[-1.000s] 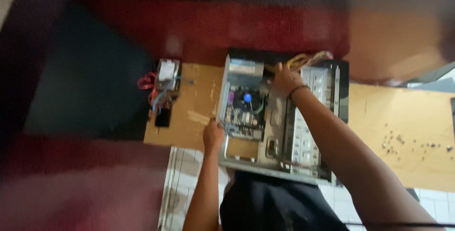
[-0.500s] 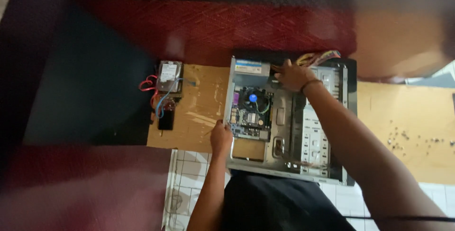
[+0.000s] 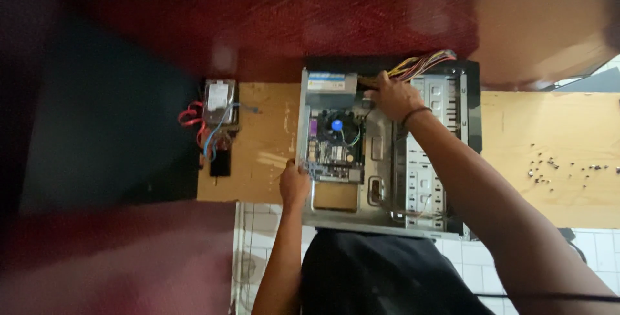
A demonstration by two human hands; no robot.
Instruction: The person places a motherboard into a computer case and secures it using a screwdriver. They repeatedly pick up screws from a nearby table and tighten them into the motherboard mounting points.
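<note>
Right hand (image 3: 394,97) we close on the cable bundle (image 3: 420,64) at the computer case's (image 3: 387,160) far end; left hand (image 3: 294,184) grips its near-left edge.

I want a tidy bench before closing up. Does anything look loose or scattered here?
Yes. Small screws lie scattered across the wooden board right of the open computer case, and a hard drive sits left with tangled cables.

An open grey computer case (image 3: 413,215) lies flat on a wooden board, side panel off. A green motherboard (image 3: 336,144) with a blue-centred fan fills its left half; a yellow-red cable bundle (image 3: 423,64) spills over the far right.
</note>
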